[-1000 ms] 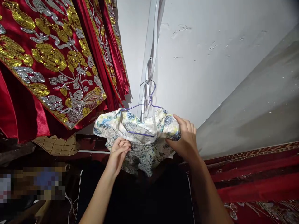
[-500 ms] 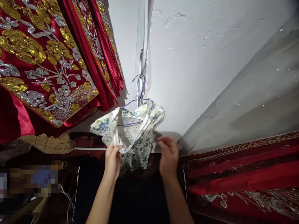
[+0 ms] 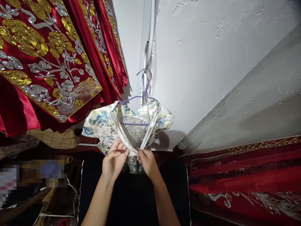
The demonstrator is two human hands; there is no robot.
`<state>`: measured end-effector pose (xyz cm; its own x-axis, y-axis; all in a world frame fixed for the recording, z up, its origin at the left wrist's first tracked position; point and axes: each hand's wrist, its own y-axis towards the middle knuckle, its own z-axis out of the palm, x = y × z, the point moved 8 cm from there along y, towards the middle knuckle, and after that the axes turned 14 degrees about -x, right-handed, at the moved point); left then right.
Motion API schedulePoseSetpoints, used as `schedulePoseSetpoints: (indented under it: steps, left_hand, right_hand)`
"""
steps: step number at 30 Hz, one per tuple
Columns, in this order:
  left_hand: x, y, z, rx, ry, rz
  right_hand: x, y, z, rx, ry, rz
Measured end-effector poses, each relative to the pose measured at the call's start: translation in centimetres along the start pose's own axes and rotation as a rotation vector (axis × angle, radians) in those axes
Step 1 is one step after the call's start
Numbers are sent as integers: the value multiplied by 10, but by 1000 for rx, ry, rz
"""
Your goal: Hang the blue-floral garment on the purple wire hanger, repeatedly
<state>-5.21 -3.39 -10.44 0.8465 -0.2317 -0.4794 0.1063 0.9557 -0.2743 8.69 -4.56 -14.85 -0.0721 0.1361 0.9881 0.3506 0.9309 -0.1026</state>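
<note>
A short-sleeved floral top (image 3: 103, 125), white with blue and yellow-green flowers, hangs on a purple hanger (image 3: 131, 99) in front of me. Its neckline gapes, showing the patterned inside of the back. My right hand (image 3: 148, 161) pinches the pale front edge where the neckline comes to its low point. Just beside it, my left hand (image 3: 115, 160) has its fingers curled at the left part of that edge, palm partly turned up. The lower part of the top is mostly hidden behind both hands.
Red cloth with gold and silver sequin embroidery (image 3: 63, 62) hangs at the upper left. A white wall (image 3: 188, 72) stands behind. Sheer grey sparkly fabric (image 3: 254, 110) and red decorated fabric (image 3: 246, 172) lie to the right. A white cable (image 3: 74, 191) runs at the lower left.
My right hand has come in from the right and taken hold of the neckline edge. The left hand has shifted its grip, and the top's left sleeve is spread out more.
</note>
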Motion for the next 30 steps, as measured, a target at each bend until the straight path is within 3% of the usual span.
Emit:
schedulePoseSetpoints:
  steps: [5,8,13,23,30]
  left_hand:
    - [32,-5,-16,-26,-350,-183]
    - [45,-6,-16,-28,-370,-242]
    - [58,-2,-12,-20,-345,-342]
    - [79,1,-23,-78,-343,-319]
    - [80,0,-16,-46,-397,-300]
  right_hand:
    - [-1,-15,5,-1,81,-53]
    - [8,-16,4,-13,113,-94]
    - [16,-18,-6,17,118,-43]
    - [25,-27,-10,64,34,13]
    - [18,-24,-14,27,74,17]
